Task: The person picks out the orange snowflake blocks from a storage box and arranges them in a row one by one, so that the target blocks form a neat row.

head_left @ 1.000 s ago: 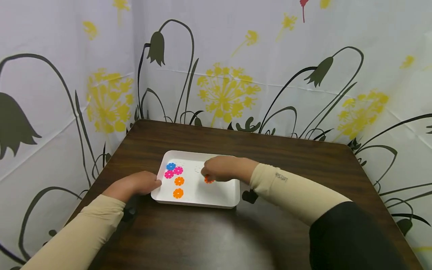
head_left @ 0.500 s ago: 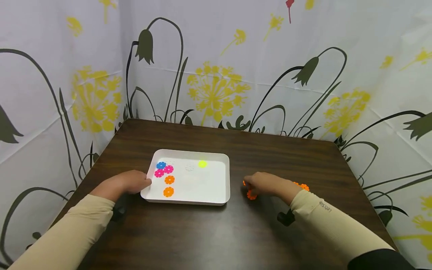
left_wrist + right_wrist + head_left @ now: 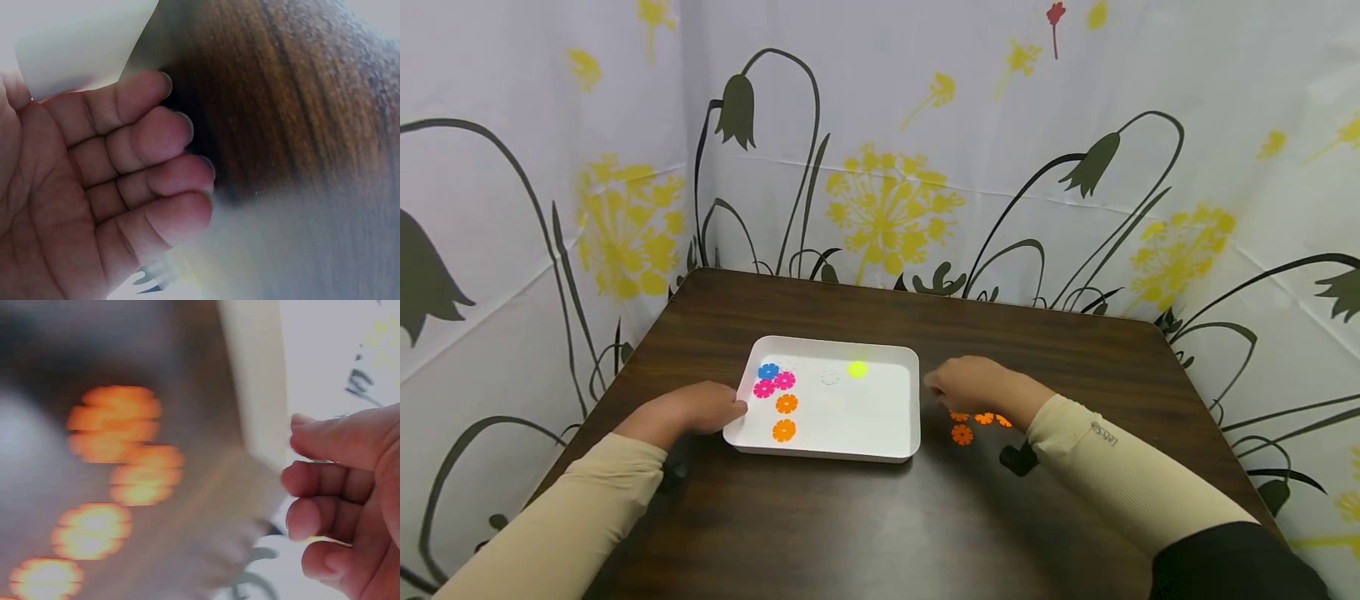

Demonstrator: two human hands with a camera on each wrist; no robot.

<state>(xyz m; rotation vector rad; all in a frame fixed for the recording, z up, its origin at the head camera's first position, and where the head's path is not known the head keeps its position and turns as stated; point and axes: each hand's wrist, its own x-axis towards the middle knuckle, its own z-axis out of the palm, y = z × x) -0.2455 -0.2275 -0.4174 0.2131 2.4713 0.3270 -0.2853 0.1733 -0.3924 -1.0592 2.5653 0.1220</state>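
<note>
In the head view my left hand [image 3: 696, 407] grips the left rim of a shallow white tray [image 3: 850, 427], thumb over the edge. The left wrist view shows its fingers [image 3: 159, 137] loosely bent beside the tray's wall. Flat notched plastic discs lie in the tray: a blue disc [image 3: 768, 372], two pink discs [image 3: 785, 380], two orange discs [image 3: 784, 430], a yellow disc [image 3: 857, 369] and pale white ones [image 3: 830, 377]. My right hand [image 3: 973, 385] hovers beside the tray's right rim, fingers relaxed, nothing visible between them. Several orange discs [image 3: 962, 434] lie beneath it on the table.
The dark wood-grain table [image 3: 820, 533] carries everything. A white curtain [image 3: 1000, 100] printed with flowers hangs close behind its far edge and at both sides. Dark wrist cameras [image 3: 1018, 458] sit under the sleeves.
My right hand went from inside the tray to the table at the right, then back left towards the rim. The orange disc by it in the tray is gone from there; the left hand stays.
</note>
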